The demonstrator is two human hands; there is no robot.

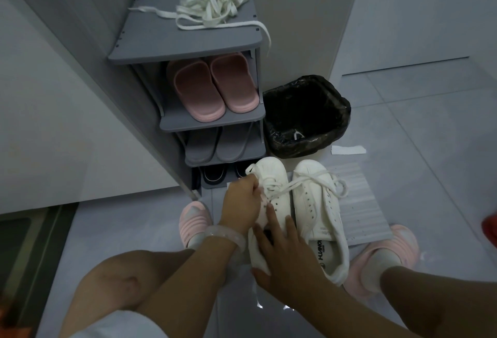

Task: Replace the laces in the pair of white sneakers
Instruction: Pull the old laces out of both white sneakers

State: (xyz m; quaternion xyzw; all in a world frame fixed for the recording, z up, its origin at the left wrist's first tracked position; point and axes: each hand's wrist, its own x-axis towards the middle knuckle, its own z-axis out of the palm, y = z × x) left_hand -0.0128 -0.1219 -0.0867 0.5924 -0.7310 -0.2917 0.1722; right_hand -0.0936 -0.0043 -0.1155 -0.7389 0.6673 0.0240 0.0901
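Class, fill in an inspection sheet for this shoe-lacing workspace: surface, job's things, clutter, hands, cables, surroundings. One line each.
Surface: grey tiled floor; a ribbed grey mat lies under the right sneaker.
Job's things: left sneaker and right sneaker side by side, both partly laced; a pile of white laces on top of the shoe rack.
Clutter: a white paper strip on the floor by the bin.
Hands: left hand pinches the lace at the left sneaker's eyelets; right hand grips that sneaker's heel end.
Cables: nothing seen.
Surroundings: pink slippers and grey slippers on the rack shelves; a black-lined bin beside the rack.
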